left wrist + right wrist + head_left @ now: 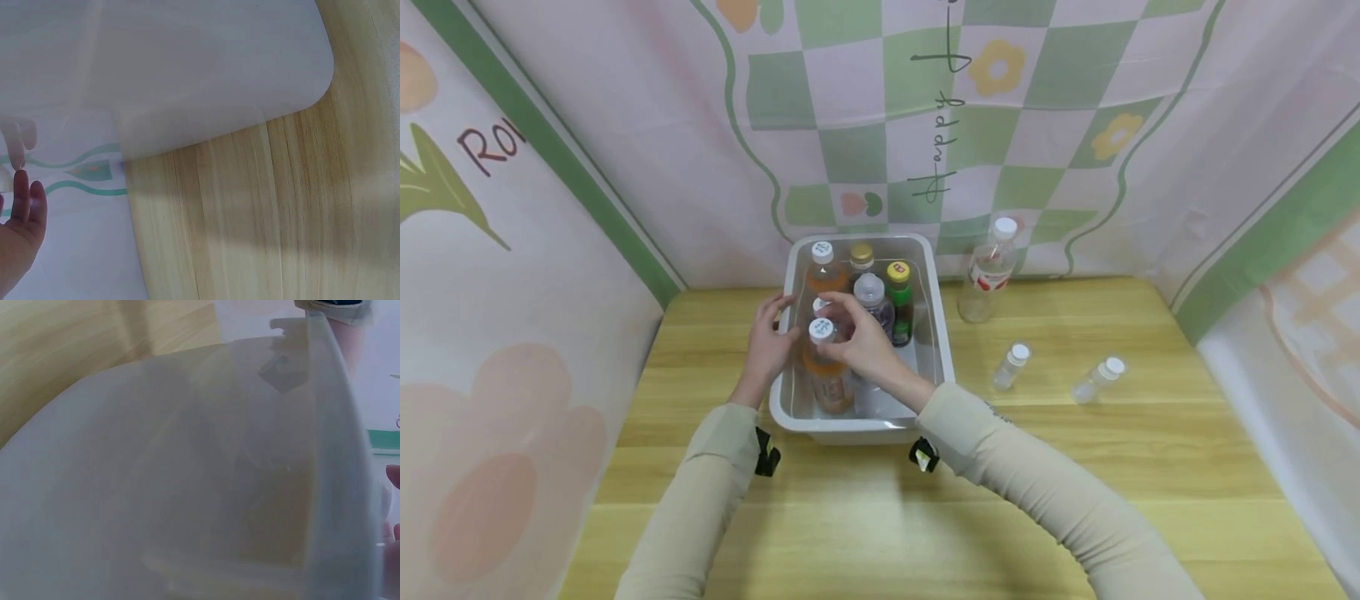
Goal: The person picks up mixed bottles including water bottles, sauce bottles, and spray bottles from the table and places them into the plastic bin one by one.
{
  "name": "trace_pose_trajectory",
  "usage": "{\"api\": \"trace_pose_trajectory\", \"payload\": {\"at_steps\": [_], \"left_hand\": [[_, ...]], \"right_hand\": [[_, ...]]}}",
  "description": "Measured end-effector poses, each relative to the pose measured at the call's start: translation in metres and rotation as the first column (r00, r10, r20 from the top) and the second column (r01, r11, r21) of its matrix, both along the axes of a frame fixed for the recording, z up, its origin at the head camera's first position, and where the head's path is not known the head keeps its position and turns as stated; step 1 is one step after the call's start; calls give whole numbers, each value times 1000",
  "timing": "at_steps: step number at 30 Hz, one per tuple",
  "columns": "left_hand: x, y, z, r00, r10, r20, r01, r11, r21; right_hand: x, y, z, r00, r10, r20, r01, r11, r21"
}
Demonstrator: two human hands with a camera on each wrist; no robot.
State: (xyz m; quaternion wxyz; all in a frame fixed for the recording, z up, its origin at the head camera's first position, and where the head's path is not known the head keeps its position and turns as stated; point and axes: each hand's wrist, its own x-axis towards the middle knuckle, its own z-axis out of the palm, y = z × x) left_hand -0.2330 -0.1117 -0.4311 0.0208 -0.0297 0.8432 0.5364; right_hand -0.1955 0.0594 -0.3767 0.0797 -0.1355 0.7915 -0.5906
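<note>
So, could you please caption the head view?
Right hand at a white-capped translucent orange bottle in a rectangular grey plastic tub, left hand by its rim.

The head view is bright and evenly lit, a pale sheen on the table [865,517]. Both wrist views are dimmer, the near tub [156,475] hazy and soft-edged.

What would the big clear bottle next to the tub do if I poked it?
The clear bottle would probably tip easily, because it stands tall on a narrow base. It may be light for its size: no coloured drink shows inside. If it fell, its round sides might let it roll along the table.
</note>
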Motion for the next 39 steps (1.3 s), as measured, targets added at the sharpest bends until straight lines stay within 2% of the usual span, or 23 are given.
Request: {"api": "trace_pose_trajectory", "payload": {"at_steps": [6,14,21,26,30,36,39], "left_hand": [[0,1,1,1000,7,-7,-7,1000,0],[1,0,0,1000,6,-5,-6,1000,11],[1,0,-1,1000,6,-8,-6,1000,8],[1,0,-1,1000,8,-2,-8,1000,2],[1,1,0,1000,15,5,-15,1000,-1],[1,1,1,1000,18,9,-18,1000,-8],[1,1,1,1000,18,10,-18,1000,-7]], "right_hand": [[-5,12,15,1000,-9,-3,9,998,-65],[-13,39,44,996,-80,-51,70,983,-171],[-22,72,65,988,-152,-29,142,966,-214],[-35,97,76,972,-232,-32,220,952,-215],[-47,116,80,952,-305,-37,290,931,-224],[-62,140,77,918,-395,-26,377,892,-249],[-67,150,73,906,-423,-15,408,883,-232]]}}
